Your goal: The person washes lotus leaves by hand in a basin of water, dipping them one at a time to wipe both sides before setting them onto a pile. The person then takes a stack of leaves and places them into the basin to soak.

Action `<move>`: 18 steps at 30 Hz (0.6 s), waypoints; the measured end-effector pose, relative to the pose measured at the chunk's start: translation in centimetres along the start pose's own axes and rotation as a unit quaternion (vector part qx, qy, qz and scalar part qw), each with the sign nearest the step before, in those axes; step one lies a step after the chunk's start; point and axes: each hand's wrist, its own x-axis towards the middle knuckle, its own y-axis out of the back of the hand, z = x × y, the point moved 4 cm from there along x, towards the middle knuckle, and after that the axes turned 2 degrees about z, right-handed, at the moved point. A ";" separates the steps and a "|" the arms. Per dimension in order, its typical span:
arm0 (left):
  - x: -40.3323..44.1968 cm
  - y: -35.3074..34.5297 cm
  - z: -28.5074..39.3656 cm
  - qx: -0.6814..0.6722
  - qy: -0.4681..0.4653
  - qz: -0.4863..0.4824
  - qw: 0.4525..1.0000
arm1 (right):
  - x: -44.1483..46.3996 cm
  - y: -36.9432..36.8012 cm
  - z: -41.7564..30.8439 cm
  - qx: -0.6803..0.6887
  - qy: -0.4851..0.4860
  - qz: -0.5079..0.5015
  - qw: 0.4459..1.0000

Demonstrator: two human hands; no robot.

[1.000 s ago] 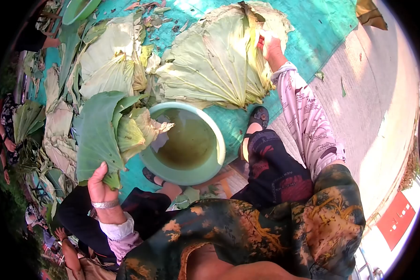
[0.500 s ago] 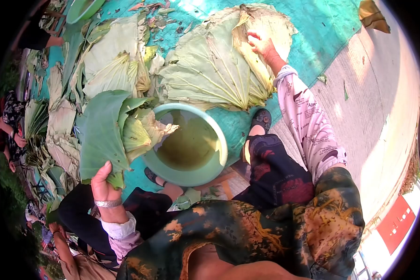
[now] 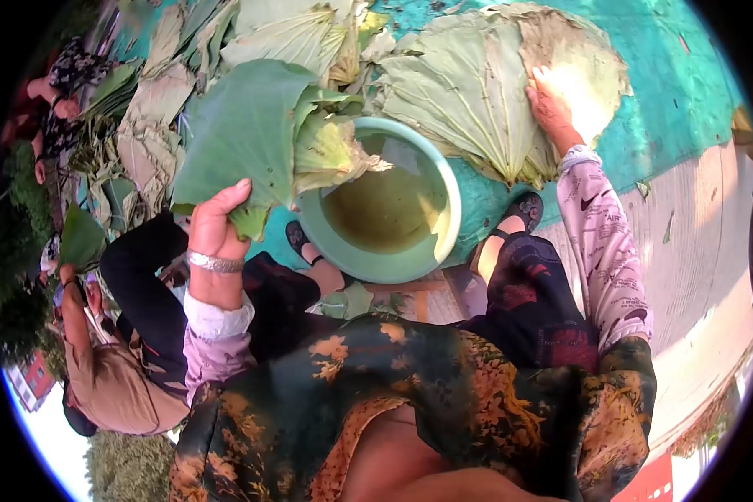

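Green leaves (image 3: pixel 243 134) sit grasped in my left hand (image 3: pixel 219 219), thumb pressed over their narrow end; a yellowed, ragged leaf (image 3: pixel 330 151) juts out beside them, its tip above the basin (image 3: pixel 455 197) of murky water between my hands; my right hand (image 3: pixel 550 109) lies on a stack of flattened leaves (image 3: pixel 468 92), fingers extended, though whether they pinch anything I cannot tell; teal sheeting (image 3: pixel 682 109) spreads beyond that hand.
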 end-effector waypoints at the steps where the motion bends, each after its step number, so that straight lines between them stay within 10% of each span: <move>1: 0.2 0.2 -0.1 -0.002 -0.002 -0.003 1.000 | 0.5 -0.8 0.9 0.016 0.019 0.011 1.000; 5: 0.0 -1.1 -0.3 -0.031 -0.042 -0.014 0.999 | 3.0 0.2 1.9 -0.059 -0.004 -0.136 0.989; 6: -0.1 -1.8 0.0 -0.045 -0.052 -0.044 0.997 | 2.9 2.2 0.9 0.058 -0.011 0.007 0.998; 9: 1.5 -1.5 -0.8 -0.065 -0.058 -0.042 0.995 | 3.4 7.1 -6.6 0.250 0.013 0.016 0.968; 13: 0.9 -1.4 -1.3 -0.102 -0.121 -0.097 0.983 | -1.2 17.4 -25.1 0.381 0.197 -0.111 0.896; 18: 0.9 -2.1 -0.8 -0.040 -0.162 -0.095 0.981 | -5.5 23.7 -38.5 0.228 0.466 -0.182 0.836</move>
